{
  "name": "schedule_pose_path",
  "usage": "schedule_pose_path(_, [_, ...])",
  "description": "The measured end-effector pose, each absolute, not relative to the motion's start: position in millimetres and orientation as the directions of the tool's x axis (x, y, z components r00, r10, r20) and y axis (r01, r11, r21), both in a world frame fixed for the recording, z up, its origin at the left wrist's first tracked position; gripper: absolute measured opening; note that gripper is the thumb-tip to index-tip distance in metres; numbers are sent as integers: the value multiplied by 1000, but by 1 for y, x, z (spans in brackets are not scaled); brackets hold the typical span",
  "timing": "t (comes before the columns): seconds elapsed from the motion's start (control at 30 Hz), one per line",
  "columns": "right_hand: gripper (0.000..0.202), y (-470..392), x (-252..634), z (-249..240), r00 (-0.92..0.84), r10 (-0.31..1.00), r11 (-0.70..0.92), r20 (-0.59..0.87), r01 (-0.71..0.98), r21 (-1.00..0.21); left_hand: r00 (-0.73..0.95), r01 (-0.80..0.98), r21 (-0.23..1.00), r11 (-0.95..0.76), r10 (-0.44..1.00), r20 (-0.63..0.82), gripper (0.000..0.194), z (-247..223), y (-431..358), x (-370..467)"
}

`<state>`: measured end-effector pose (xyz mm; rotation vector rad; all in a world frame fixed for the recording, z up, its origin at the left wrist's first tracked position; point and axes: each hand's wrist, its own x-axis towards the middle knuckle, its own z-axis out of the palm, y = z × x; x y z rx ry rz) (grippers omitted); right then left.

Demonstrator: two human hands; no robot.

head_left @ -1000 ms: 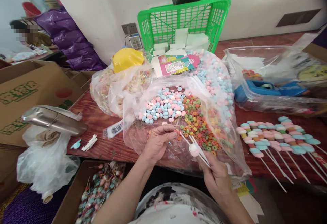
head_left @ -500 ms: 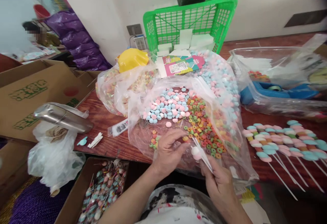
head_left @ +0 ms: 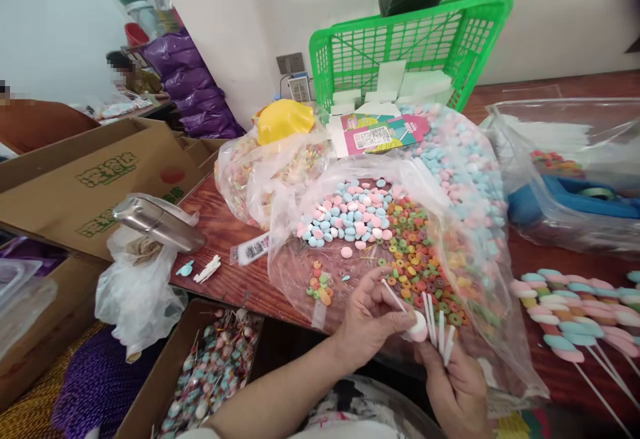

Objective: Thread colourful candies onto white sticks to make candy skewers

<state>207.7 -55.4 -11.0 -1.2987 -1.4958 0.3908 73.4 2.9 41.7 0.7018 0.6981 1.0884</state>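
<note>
My left hand (head_left: 367, 322) is closed, its thumb pressed on a pink-and-white candy (head_left: 417, 327). A thin white stick (head_left: 394, 295) slants up past the left fingers from that candy. Shut around several white lollipop sticks (head_left: 440, 332) is my right hand (head_left: 457, 382), just right of the candy; whether its fingertips also touch the candy is unclear. Beyond both hands, on clear plastic, lie a heap of pink, blue and white candies (head_left: 350, 215) and a heap of coloured ring-shaped pieces (head_left: 413, 245). Finished-looking candy skewers (head_left: 575, 312) rest on the table at right.
A green basket (head_left: 320, 65) stands at the back, a clear bin (head_left: 565, 225) at the right. On the left are a steel flask (head_left: 160, 222), white plastic bag (head_left: 135, 299) and cardboard box (head_left: 110, 179). Below sits an open carton of wrapped lollipops (head_left: 215, 359). Two people are farther back.
The view has shifted left. My left hand has come up against the candy beside my right hand and now pinches it. The sticks in my right hand are more fanned out and upright.
</note>
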Motion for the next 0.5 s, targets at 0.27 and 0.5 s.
schedule_pose_path(0.27, [21, -42, 213, -13, 283, 880, 205, 382, 499, -842, 185, 234, 969, -81, 982, 37, 30, 50, 64, 31])
schedule_pose_path(0.5, [18, -41, 215, -16, 218, 874, 271, 434, 521, -809, 319, 735, 584, -345, 936, 151, 16, 42, 104, -2])
